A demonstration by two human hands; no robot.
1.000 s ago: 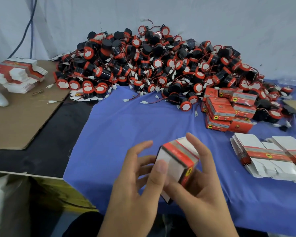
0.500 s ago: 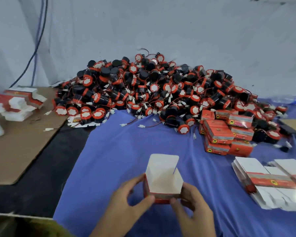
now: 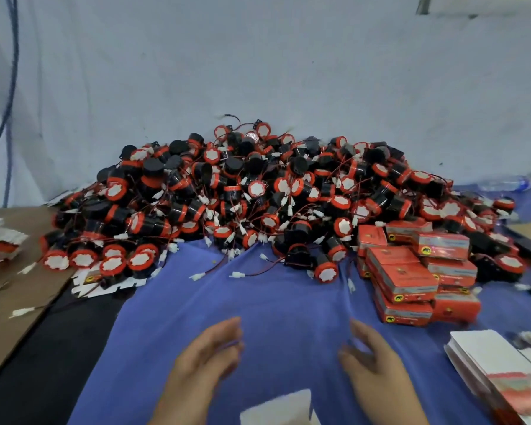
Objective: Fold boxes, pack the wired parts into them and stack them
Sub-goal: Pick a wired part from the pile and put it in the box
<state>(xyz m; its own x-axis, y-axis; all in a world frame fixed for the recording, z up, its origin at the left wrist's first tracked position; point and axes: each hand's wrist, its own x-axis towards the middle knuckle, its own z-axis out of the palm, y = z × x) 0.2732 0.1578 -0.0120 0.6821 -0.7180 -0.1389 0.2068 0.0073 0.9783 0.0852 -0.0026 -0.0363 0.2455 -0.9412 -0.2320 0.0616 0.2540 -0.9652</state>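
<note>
The open box [image 3: 276,407] is seen at the very bottom edge, only its white flap showing, blurred, lying on the blue cloth [image 3: 288,299]. It sits between the two forearms and is touched by neither. The left hand [image 3: 207,351] is held just ahead and to the left of it, fingers loosely stretched forward, nothing grasped. The right hand [image 3: 371,360] is held ahead and to the right, fingers likewise relaxed and spread, nothing grasped. Both hands are turned slightly inward toward each other, with a strip of bare cloth between them.

Further out, the pile of wired parts [image 3: 258,191] is heaped against the pale backdrop [image 3: 258,72]: black cylinders with red rings, white faces, thin red wires and white plugs. A few plugs are spilled onto the cloth well ahead of the fingertips. To the right of the pile, the packed red boxes [image 3: 402,277] are stacked in a loose cluster. Nearer, at the lower right, just beyond the right hand, the flat box blanks [image 3: 497,360] are laid in a fanned bundle. On the far left a cardboard sheet [image 3: 16,289] is spread, with more blanks [image 3: 0,240] on it, and a blue cable [image 3: 11,87] hangs down the backdrop.
</note>
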